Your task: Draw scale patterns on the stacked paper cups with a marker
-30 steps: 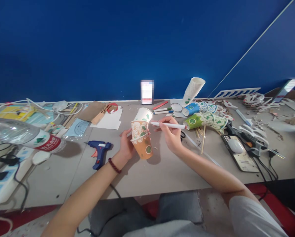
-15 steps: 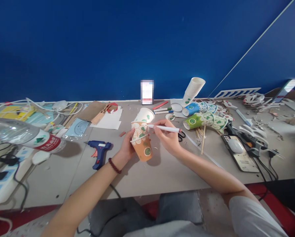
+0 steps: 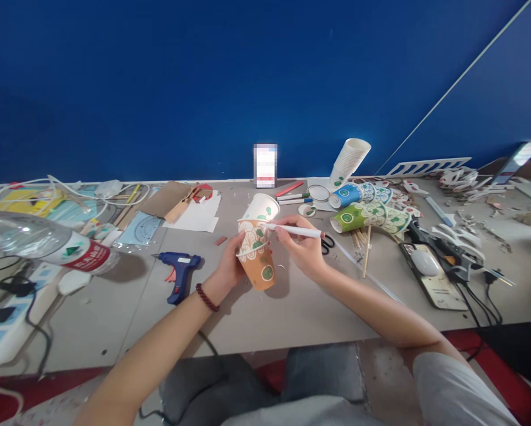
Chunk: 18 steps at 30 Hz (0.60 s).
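Water bottle (image 3: 81,251) with a red cap shows well to the left of the nested paper cups (image 3: 260,269), beyond a blue hot glue gun (image 3: 183,272), also left of them. Just left of the cups, the left hand (image 3: 230,260) curls around their side, thumb in front, gripping them tilted above the tabletop (image 3: 167,334); their white upper cup leans away to the right, above the orange ones. Directly behind them a lit phone (image 3: 265,167) stands against the blue wall (image 3: 158,89). Right of the cups, the right hand (image 3: 301,242) pinches a white marker (image 3: 298,230) between thumb and fingers, its tip at the orange cup's upper rim; whether it touches cannot be told. Black-handled scissors (image 3: 328,244) lie farther right, partly hidden by that hand. Behind and to the right of the cups rise stacked white cups (image 3: 350,160), with blue cups (image 3: 347,195) and green cups (image 3: 348,218) on their sides nearer. Farthest right of these, a white mouse (image 3: 424,262) rests on a dark-edged pad (image 3: 440,293).
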Each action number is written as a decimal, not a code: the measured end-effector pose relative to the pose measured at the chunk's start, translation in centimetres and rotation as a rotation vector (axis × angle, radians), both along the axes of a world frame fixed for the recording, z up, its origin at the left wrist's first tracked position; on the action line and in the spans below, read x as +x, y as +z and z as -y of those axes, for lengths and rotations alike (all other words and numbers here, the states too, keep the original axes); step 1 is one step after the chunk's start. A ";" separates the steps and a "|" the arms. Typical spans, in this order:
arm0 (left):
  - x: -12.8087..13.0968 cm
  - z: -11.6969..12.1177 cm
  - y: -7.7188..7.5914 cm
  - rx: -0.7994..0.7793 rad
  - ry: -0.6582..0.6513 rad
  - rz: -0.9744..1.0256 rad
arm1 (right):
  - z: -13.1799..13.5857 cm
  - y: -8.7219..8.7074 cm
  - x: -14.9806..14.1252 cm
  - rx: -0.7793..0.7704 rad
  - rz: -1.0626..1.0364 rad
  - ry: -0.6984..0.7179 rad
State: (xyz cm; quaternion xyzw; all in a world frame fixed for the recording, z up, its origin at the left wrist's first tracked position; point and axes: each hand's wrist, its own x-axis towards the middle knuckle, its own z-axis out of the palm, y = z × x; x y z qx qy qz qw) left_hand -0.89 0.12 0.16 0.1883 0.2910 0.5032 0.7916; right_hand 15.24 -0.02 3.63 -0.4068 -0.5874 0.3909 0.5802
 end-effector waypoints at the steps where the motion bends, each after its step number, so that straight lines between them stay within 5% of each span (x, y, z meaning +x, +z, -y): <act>1: 0.0 0.0 0.0 0.001 0.000 -0.004 | 0.0 0.0 0.0 -0.002 0.007 -0.004; 18: -0.1 -0.1 -0.2 -0.001 0.011 -0.028 | -0.2 -0.3 0.0 -0.051 -0.032 0.022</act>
